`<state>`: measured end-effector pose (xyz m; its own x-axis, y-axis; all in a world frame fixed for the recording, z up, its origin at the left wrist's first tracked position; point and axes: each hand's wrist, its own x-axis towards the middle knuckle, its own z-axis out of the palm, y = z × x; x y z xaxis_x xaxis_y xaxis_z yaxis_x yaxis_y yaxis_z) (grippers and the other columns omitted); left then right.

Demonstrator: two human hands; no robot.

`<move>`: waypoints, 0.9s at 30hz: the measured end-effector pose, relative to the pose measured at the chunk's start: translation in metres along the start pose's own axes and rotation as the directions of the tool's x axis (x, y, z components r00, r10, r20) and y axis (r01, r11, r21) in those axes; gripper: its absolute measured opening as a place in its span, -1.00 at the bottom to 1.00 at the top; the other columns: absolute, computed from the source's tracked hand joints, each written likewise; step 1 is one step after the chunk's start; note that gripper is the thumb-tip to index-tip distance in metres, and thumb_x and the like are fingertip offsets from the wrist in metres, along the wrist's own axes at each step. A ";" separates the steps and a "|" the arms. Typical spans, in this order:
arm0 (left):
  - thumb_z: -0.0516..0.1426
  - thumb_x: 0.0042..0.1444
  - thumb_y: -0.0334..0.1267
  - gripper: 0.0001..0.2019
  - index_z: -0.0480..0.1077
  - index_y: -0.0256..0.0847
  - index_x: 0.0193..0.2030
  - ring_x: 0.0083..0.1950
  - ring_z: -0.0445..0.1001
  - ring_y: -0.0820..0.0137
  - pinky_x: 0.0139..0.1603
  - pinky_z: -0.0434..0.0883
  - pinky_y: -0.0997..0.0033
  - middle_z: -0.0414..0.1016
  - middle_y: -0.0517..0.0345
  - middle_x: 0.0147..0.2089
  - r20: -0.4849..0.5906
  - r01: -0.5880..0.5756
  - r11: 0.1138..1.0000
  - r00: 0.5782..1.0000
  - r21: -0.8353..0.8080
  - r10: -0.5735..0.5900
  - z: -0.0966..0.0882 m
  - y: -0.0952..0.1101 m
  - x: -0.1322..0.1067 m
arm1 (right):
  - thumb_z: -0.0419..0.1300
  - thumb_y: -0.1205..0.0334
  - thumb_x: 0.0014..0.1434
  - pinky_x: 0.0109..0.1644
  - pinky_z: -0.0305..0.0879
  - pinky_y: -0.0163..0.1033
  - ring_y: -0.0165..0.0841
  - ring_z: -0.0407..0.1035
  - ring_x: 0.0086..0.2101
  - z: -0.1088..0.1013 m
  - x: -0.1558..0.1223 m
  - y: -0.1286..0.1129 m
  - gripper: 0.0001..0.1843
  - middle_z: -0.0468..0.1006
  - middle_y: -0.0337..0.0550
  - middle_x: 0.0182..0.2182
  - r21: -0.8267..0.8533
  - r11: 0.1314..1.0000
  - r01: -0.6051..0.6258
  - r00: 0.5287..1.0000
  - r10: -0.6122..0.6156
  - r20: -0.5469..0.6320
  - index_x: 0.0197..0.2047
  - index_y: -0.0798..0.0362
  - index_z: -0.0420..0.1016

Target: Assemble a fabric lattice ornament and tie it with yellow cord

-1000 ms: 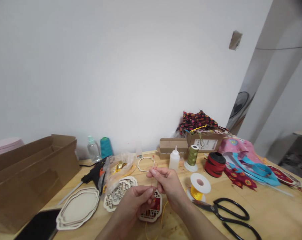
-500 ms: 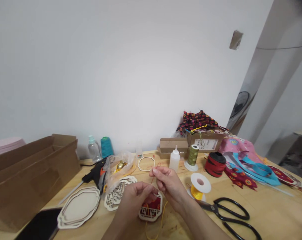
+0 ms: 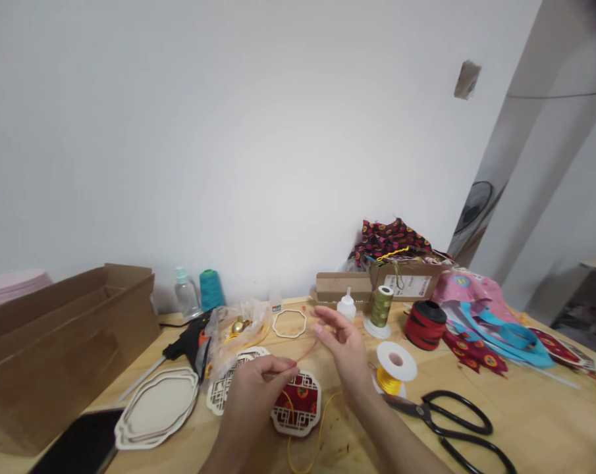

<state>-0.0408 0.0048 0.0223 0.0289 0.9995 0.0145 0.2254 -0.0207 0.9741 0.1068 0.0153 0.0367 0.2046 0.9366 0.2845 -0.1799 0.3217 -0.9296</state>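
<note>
My left hand (image 3: pixel 252 395) is closed in a pinch on a thin red thread (image 3: pixel 307 353) just above a wooden lattice ornament backed with red fabric (image 3: pixel 298 411). The thread runs up and to the right toward my right hand (image 3: pixel 341 342), whose fingers are spread apart above the table. A yellow cord (image 3: pixel 317 428) trails from the ornament toward the table's near edge. More pale lattice pieces (image 3: pixel 223 388) lie to the left of my left hand.
Black scissors (image 3: pixel 456 428) and a spool of yellow cord (image 3: pixel 395 365) lie to the right. A glue gun (image 3: pixel 189 339), plastic bag (image 3: pixel 233 332), glue bottle (image 3: pixel 346 307), green spool (image 3: pixel 379 306), red ribbon roll (image 3: pixel 425 324), cardboard box (image 3: pixel 55 342) and fabric scraps (image 3: pixel 490 329) surround the work area.
My right hand has let go of its pinch, opened and moved right and slightly up. My left hand has shifted left, uncovering the red ornament, and the thread is drawn out between the hands.
</note>
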 end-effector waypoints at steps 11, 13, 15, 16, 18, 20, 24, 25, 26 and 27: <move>-0.08 0.10 -0.24 -0.71 0.47 -0.11 -0.37 -0.38 0.49 0.36 -0.39 0.31 0.46 0.57 0.12 -0.37 0.259 -0.519 0.601 0.845 0.607 0.468 -0.018 0.012 -0.002 | -0.03 0.23 0.17 -0.30 0.25 -0.36 -0.39 0.36 -0.36 0.008 -0.011 0.015 -0.72 0.54 -0.22 -0.37 -0.502 0.810 0.304 0.827 0.038 0.561 -0.19 0.04 0.48; -0.08 0.09 -0.25 -0.72 0.46 -0.11 -0.31 -0.38 0.49 0.36 -0.39 0.32 0.46 0.57 0.11 -0.37 0.289 -0.531 0.568 0.838 0.629 0.463 -0.017 0.012 -0.003 | -0.01 0.23 0.16 -0.41 0.19 -0.39 -0.41 0.32 -0.45 0.002 -0.007 0.012 -0.73 0.51 -0.27 -0.49 -0.544 0.770 0.333 0.821 0.046 0.569 -0.29 0.03 0.53; -0.07 0.08 -0.25 -0.73 0.47 -0.11 -0.30 -0.37 0.49 0.35 -0.36 0.33 0.45 0.57 0.10 -0.37 0.281 -0.515 0.561 0.846 0.648 0.453 -0.016 0.012 -0.003 | 0.04 0.24 0.13 -0.46 0.11 -0.40 -0.44 0.25 -0.51 -0.004 -0.003 0.006 -0.75 0.43 -0.29 -0.59 -0.570 0.734 0.369 0.815 0.038 0.578 -0.40 0.04 0.55; -0.06 0.08 -0.24 -0.73 0.47 -0.11 -0.31 -0.36 0.49 0.35 -0.33 0.34 0.45 0.57 0.10 -0.37 0.263 -0.500 0.568 0.854 0.654 0.449 -0.015 0.012 -0.004 | 0.07 0.25 0.12 -0.47 0.08 -0.40 -0.45 0.22 -0.53 -0.006 -0.002 0.003 -0.75 0.37 -0.29 -0.63 -0.583 0.713 0.390 0.816 0.026 0.578 -0.45 0.04 0.56; -0.05 0.08 -0.21 -0.72 0.49 -0.11 -0.35 -0.32 0.49 0.34 -0.29 0.34 0.43 0.57 0.10 -0.35 0.225 -0.474 0.592 0.866 0.652 0.446 -0.015 0.012 -0.004 | 0.10 0.27 0.10 -0.48 0.03 -0.39 -0.47 0.17 -0.55 -0.007 -0.001 -0.002 -0.77 0.25 -0.31 -0.67 -0.595 0.682 0.424 0.819 -0.008 0.574 -0.49 0.04 0.56; -0.03 0.07 -0.19 -0.73 0.50 -0.10 -0.41 -0.30 0.49 0.33 -0.26 0.34 0.40 0.58 0.12 -0.34 0.174 -0.430 0.636 0.888 0.640 0.426 -0.015 0.011 -0.005 | 0.12 0.29 0.09 -0.48 0.01 -0.38 -0.47 0.15 -0.55 -0.007 -0.002 -0.004 -0.80 0.20 -0.33 -0.68 -0.596 0.666 0.448 0.821 -0.042 0.570 -0.45 0.02 0.57; 0.07 -0.01 -0.15 -0.79 0.50 -0.08 -0.50 -0.24 0.48 0.30 -0.22 0.34 0.35 0.58 0.18 -0.29 0.029 -0.275 0.746 0.945 0.607 0.326 -0.015 0.011 -0.005 | 0.16 0.33 0.05 -0.49 0.03 -0.38 -0.47 0.17 -0.56 -0.005 -0.002 -0.002 -0.84 0.22 -0.32 -0.68 -0.589 0.691 0.420 0.837 -0.044 0.546 -0.40 0.00 0.59; 0.08 -0.03 -0.14 -0.80 0.49 -0.07 -0.52 -0.22 0.48 0.29 -0.22 0.34 0.35 0.57 0.19 -0.27 0.002 -0.248 0.763 0.952 0.596 0.308 -0.015 0.011 -0.005 | 0.17 0.34 0.04 -0.49 0.04 -0.38 -0.47 0.18 -0.55 -0.005 -0.002 -0.002 -0.85 0.23 -0.32 -0.67 -0.589 0.697 0.410 0.842 -0.041 0.538 -0.41 0.01 0.59; 0.09 -0.04 -0.13 -0.81 0.48 -0.07 -0.53 -0.21 0.48 0.29 -0.22 0.34 0.34 0.57 0.20 -0.24 -0.013 -0.234 0.773 0.954 0.589 0.298 -0.015 0.011 -0.005 | 0.18 0.34 0.02 -0.50 0.05 -0.38 -0.46 0.19 -0.55 -0.005 -0.001 -0.001 -0.86 0.24 -0.31 -0.67 -0.587 0.705 0.399 0.847 -0.038 0.530 -0.42 0.02 0.59; 0.10 -0.05 -0.13 -0.82 0.48 -0.08 -0.53 -0.19 0.47 0.28 -0.22 0.34 0.33 0.56 0.20 -0.22 -0.015 -0.233 0.775 0.955 0.587 0.298 -0.015 0.011 -0.005 | 0.19 0.34 0.01 -0.49 0.07 -0.39 -0.46 0.21 -0.54 -0.005 0.000 -0.001 -0.87 0.27 -0.30 -0.65 -0.580 0.717 0.386 0.853 -0.038 0.520 -0.44 0.03 0.59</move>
<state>-0.0527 0.0002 0.0358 0.0800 0.9482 0.3073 0.7397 -0.2631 0.6193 0.1119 0.0140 0.0359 -0.3192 0.8589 0.4005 0.5082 0.5118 -0.6927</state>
